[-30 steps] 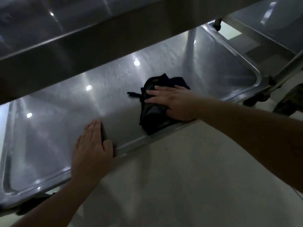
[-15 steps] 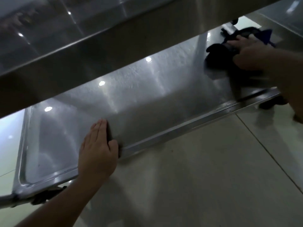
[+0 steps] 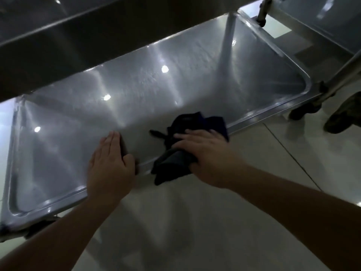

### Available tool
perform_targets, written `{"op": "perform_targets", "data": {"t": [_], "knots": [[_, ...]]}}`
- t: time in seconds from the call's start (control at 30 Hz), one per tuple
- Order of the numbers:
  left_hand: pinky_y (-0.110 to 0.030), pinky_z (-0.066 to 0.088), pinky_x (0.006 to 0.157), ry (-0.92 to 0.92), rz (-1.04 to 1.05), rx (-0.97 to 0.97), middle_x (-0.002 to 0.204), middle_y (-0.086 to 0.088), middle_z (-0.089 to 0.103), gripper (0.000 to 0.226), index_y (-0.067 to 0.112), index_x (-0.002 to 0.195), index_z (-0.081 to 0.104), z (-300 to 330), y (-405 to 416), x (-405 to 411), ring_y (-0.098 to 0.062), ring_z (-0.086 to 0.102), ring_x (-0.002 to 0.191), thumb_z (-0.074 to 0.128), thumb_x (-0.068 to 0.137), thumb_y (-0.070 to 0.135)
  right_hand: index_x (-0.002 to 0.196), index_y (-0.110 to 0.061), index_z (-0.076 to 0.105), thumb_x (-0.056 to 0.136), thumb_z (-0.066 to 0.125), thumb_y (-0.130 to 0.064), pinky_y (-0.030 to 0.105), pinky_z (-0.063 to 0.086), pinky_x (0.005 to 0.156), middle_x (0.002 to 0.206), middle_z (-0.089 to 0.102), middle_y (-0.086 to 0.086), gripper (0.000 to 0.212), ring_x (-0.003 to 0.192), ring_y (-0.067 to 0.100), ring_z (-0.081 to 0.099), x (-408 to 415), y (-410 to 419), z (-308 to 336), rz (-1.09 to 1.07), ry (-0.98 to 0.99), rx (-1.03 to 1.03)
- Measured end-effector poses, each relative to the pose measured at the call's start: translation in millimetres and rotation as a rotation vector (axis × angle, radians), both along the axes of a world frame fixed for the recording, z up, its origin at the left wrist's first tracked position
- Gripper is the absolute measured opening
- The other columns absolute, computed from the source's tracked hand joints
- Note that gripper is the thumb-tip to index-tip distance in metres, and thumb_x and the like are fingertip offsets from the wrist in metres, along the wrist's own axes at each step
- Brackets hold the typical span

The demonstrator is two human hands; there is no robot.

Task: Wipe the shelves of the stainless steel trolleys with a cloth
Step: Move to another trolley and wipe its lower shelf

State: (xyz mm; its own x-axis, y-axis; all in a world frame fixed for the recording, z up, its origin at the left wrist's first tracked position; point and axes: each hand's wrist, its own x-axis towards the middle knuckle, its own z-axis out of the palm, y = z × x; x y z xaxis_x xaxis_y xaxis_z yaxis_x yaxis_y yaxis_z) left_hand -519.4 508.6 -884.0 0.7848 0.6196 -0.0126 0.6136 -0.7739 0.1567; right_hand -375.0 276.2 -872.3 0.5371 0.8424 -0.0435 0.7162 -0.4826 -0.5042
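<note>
Having swept back from the far right end of the shiny stainless steel lower shelf (image 3: 175, 90) to the middle of its near edge, right hand (image 3: 207, 153) pressing flat, fingers straight, on the crumpled dark navy cloth (image 3: 175, 161). Bracing the trolley against the wiping, probably: left hand (image 3: 109, 165) lying flat over the near rim, fingers together, gripping nothing. Cloth bunching in thick folds, one part spilling over the near edge

Pale glossy tiled floor (image 3: 195, 222), dim room, second trolley (image 3: 322, 18) at right
</note>
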Motion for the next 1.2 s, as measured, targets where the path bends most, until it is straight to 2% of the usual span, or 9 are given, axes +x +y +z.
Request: {"op": "perform_targets", "data": {"t": [0.1,0.17,0.27,0.37,0.5,0.73,0.9,1.07,1.2], "knots": [[-0.042,0.016,0.129,0.025,-0.008,-0.023,0.172,-0.009,0.026,0.078,0.010,0.165,0.028,1,1,-1,-0.025,0.021,0.160,0.024,0.093,0.039,0.135,-0.046,0.054,0.082,0.053,-0.040,0.028,0.014,0.109,0.152,0.044,-0.026,0.054,0.145,0.004,0.031,-5,5,-5,0.057,-0.053,0.032],[-0.042,0.016,0.129,0.019,-0.012,-0.022,0.172,-0.008,0.026,0.078,0.010,0.165,0.030,2,1,0,-0.025,0.021,0.159,0.024,0.093,0.040,0.132,-0.041,0.060,0.075,0.057,-0.036,0.036,0.027,0.112,0.148,0.052,-0.021,0.057,0.140,0.010,0.043,16,-14,-6,-0.009,-0.099,0.068],[-0.043,0.017,0.129,0.008,-0.006,-0.025,0.172,-0.009,0.027,0.078,0.010,0.165,0.030,2,0,0,-0.026,0.022,0.159,0.023,0.094,0.041,0.120,-0.026,0.069,0.071,0.056,-0.028,0.048,0.048,0.099,0.129,0.069,0.001,0.051,0.117,0.032,0.063,70,-63,-5,-0.270,-0.171,0.159],[-0.044,0.017,0.128,0.013,0.007,-0.026,0.173,-0.006,0.025,0.078,0.012,0.165,0.028,0,0,0,-0.025,0.021,0.159,0.022,0.094,0.042,0.110,-0.016,0.067,0.077,0.045,-0.035,0.050,0.055,0.081,0.102,0.072,0.016,0.044,0.093,0.041,0.065,126,-117,3,-0.634,-0.233,0.088],[-0.043,0.017,0.127,-0.018,0.020,-0.019,0.171,-0.006,0.030,0.077,0.013,0.164,0.034,-3,0,2,-0.025,0.025,0.158,0.024,0.093,0.043,0.095,-0.015,0.062,0.085,0.039,-0.037,0.049,0.055,0.068,0.081,0.063,0.014,0.034,0.071,0.038,0.058,136,-124,6,-0.720,-0.207,0.019],[-0.044,0.015,0.130,-0.053,0.013,-0.051,0.173,-0.006,0.026,0.074,0.013,0.165,0.029,-7,1,0,-0.025,0.020,0.160,0.017,0.101,0.050,0.114,-0.018,0.073,0.076,0.051,-0.026,0.050,0.049,0.093,0.118,0.071,0.010,0.044,0.111,0.038,0.063,50,-49,12,-0.401,-0.113,0.076],[-0.044,0.018,0.129,-0.046,0.014,-0.066,0.175,-0.009,0.017,0.065,0.011,0.165,0.028,5,-3,-1,-0.029,0.018,0.160,0.033,0.111,0.047,0.138,-0.036,0.058,0.083,0.049,-0.030,0.049,0.028,0.119,0.158,0.041,-0.011,0.056,0.148,0.019,0.034,10,4,15,-0.065,0.071,-0.083],[-0.046,0.032,0.120,-0.012,-0.007,-0.146,0.165,-0.009,0.035,0.058,0.015,0.159,0.036,25,-1,-24,-0.031,0.037,0.148,0.035,0.111,0.046,0.151,-0.042,0.038,0.091,0.040,-0.031,0.044,0.015,0.125,0.167,0.018,-0.018,0.061,0.155,0.010,0.010,-3,41,14,0.113,0.135,-0.235],[-0.041,0.033,0.119,0.070,-0.164,-0.102,0.162,-0.001,0.039,0.056,0.024,0.159,0.038,46,7,-78,-0.024,0.041,0.145,0.033,0.109,0.049,0.156,-0.036,0.033,0.096,0.041,-0.020,0.040,0.008,0.124,0.169,0.012,-0.010,0.062,0.156,0.017,0.005,15,66,20,0.021,0.174,-0.266]]}}
